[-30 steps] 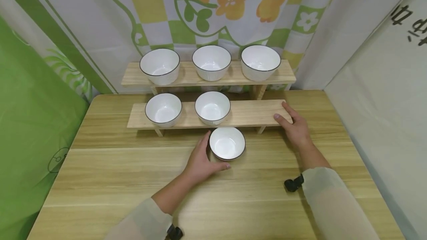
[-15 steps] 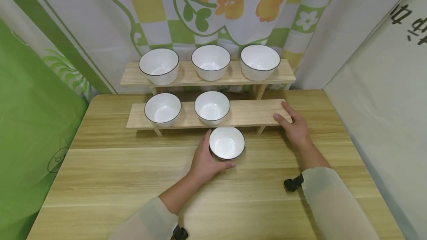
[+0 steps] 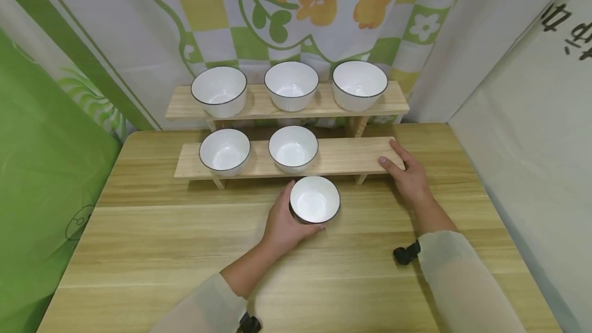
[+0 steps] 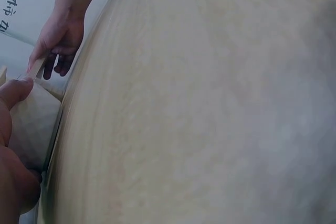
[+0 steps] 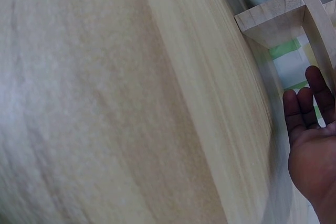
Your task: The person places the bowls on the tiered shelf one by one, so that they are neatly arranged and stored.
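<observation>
In the head view, my left hand (image 3: pixel 284 222) grips a white bowl (image 3: pixel 314 200) with a dark rim, thumb on the near side and fingers at the left. The bowl is just in front of the lower shelf board. Its faceted outer wall shows in the left wrist view as a pale bowl side (image 4: pixel 34 124). My right hand (image 3: pixel 410 176) holds the right end of the wooden shelf (image 3: pixel 353 155), thumb on top. In the right wrist view, several fingers of the right hand (image 5: pixel 312 135) extend beneath the board.
Two matching bowls (image 3: pixel 225 152) sit at the left and middle of the lower board. Three more bowls (image 3: pixel 291 86) line the upper board (image 3: pixel 256 104). A patterned curtain (image 3: pixel 213 9) hangs behind the wooden table (image 3: pixel 162 251). A pale wall panel (image 3: pixel 532 132) borders the right.
My left hand has shifted slightly right and closed further around the bowl, which now looks slightly raised or tilted. The right hand stays at the shelf end.
</observation>
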`<action>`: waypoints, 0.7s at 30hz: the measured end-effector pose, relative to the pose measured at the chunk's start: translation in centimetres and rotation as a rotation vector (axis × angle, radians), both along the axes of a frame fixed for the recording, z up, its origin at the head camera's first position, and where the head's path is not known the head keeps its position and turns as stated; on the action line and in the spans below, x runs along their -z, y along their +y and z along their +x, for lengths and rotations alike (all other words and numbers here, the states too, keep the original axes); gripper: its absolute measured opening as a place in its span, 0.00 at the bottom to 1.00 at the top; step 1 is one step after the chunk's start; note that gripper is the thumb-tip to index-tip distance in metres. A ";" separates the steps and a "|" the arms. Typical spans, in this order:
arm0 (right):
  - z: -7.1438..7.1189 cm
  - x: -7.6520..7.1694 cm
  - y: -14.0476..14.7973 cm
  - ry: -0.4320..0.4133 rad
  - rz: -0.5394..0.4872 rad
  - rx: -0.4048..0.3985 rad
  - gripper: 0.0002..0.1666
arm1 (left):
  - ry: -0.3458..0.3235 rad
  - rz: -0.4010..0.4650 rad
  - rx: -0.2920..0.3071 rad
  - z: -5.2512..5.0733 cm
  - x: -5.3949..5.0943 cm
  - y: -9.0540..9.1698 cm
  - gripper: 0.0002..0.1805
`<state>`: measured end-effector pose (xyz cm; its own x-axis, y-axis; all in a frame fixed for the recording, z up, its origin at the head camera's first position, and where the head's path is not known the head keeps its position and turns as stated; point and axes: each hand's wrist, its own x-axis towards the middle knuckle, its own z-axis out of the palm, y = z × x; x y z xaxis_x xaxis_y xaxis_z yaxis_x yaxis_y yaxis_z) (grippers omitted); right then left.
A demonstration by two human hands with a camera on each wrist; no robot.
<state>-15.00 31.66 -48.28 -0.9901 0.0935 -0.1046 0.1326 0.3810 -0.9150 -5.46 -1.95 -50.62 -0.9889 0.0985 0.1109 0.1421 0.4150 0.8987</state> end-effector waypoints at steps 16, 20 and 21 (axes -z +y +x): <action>-0.1 0.2 0.4 -0.010 -0.008 0.008 0.48 | 0.007 0.020 0.077 0.8 -2.0 0.9 0.69; -0.2 0.3 0.3 -0.008 0.007 0.018 0.48 | -0.009 0.032 0.086 0.8 -2.7 1.3 0.70; -0.3 0.3 0.2 -0.009 0.007 0.021 0.48 | -0.010 0.039 0.089 0.8 -2.8 1.4 0.70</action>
<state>-15.27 31.90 -48.59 -0.9870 0.1146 -0.1128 0.1488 0.3843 -0.9111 -4.69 -0.56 -47.82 -0.9775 0.1820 0.1066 0.1680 0.3656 0.9155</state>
